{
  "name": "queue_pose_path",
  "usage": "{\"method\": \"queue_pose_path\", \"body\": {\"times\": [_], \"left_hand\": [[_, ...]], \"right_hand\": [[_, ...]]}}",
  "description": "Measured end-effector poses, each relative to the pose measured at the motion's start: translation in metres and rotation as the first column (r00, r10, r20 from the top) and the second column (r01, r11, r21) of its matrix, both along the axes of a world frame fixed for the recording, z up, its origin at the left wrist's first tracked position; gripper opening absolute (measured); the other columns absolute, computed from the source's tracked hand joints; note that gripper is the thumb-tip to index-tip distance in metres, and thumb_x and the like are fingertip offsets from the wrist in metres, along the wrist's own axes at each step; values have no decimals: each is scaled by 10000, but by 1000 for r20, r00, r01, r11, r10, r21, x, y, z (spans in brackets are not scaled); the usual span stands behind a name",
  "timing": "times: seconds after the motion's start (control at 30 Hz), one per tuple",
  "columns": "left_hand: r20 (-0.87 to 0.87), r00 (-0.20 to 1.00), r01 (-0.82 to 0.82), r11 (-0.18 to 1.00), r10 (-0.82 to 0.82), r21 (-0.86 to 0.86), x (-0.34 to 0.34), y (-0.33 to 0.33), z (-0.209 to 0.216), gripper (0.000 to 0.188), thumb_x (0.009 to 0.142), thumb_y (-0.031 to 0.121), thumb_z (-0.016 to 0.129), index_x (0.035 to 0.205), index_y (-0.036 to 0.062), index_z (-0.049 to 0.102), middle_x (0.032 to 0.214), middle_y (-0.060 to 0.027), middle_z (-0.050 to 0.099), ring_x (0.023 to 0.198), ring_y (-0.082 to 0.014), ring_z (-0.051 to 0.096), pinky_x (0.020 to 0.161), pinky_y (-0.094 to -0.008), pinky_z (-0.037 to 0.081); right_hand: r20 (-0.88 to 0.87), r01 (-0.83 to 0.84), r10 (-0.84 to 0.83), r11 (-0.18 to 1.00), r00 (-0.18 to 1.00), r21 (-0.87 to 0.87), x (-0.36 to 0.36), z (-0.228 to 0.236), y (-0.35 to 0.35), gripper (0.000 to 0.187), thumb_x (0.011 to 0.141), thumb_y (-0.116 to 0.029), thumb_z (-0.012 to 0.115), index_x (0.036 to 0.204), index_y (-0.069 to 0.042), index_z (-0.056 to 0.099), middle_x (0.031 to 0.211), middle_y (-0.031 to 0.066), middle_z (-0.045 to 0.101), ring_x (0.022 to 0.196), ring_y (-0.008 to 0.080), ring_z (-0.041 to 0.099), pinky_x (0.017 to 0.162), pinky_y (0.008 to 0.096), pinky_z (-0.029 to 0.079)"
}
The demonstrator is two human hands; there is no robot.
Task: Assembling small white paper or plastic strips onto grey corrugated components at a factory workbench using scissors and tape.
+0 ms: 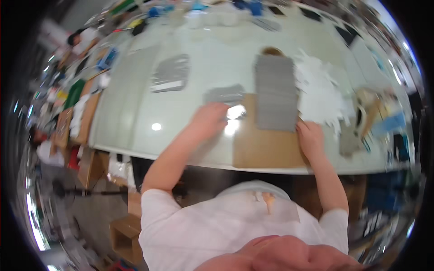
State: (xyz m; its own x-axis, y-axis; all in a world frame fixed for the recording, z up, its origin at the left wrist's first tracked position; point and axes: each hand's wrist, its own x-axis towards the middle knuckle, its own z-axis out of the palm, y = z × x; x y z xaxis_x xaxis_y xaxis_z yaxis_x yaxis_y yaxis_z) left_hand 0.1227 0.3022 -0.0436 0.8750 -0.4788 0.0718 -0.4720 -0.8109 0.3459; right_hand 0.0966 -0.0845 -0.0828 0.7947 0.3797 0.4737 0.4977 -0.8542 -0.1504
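On the white table, my left hand (210,119) is closed on the near edge of a grey packet (224,94) with shiny clear wrapping. The fingers are slightly blurred. My right hand (311,136) lies by the lower right corner of a tall grey stack (275,90), its fingers drawn together. What they pinch there, if anything, is hidden. Under the stack's near end is a brown cardboard sheet (266,151), which reaches the table's front edge. Farther left lies another grey packet (172,73) with a white strip along its near side.
Right of the stack is a spread pile of white pieces (318,90). A brown roll (272,51) sits behind the stack. Clear bags and a blue item (389,123) crowd the table's right end. A person (83,40) is at the far left, beyond cardboard boxes (86,113).
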Motion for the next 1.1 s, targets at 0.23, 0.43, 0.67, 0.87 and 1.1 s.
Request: {"method": "queue_pose_path", "body": {"times": [0.23,0.43,0.67,0.87,1.1], "left_hand": [[196,973,124,992,-120,-8,-14,5,-24,180,824,168,688,980,107,626,1085,-64,658,1027,-302,628,850,-461,528],[358,934,41,991,7,-127,-45,-21,-29,369,807,217,735,1139,90,637,1249,-116,594,1232,-323,539,1038,-459,427],[300,946,222,920,-122,-325,-86,-72,-25,481,776,175,777,1215,67,614,1281,-138,575,1215,-370,532,999,-471,444],[242,965,178,926,-99,-333,-117,-112,-39,552,755,236,809,1237,47,616,1188,-131,571,1134,-361,539,981,-476,430],[276,961,90,947,-2,-308,-116,-147,-44,619,789,385,776,1258,23,600,1291,-164,541,1205,-377,493,1050,-486,385]], "right_hand": [[73,-56,62,995,995,-80,-11,-15,-10,104,833,-55,668,934,-51,647,935,114,646,907,318,608,812,444,465],[76,-51,66,981,995,-189,-12,-13,-12,159,844,-47,612,1001,-24,623,998,117,645,946,298,607,844,439,455],[83,-13,32,975,996,-220,-29,12,2,132,811,-78,580,942,-60,588,846,95,573,825,292,586,760,438,429],[75,-25,29,998,997,-58,-61,14,-29,112,805,-85,619,910,-76,581,841,87,577,825,293,585,745,442,433],[1,-114,114,989,993,98,-56,8,-17,238,848,-173,708,1039,-44,650,1003,111,629,949,323,594,799,457,443]]}}
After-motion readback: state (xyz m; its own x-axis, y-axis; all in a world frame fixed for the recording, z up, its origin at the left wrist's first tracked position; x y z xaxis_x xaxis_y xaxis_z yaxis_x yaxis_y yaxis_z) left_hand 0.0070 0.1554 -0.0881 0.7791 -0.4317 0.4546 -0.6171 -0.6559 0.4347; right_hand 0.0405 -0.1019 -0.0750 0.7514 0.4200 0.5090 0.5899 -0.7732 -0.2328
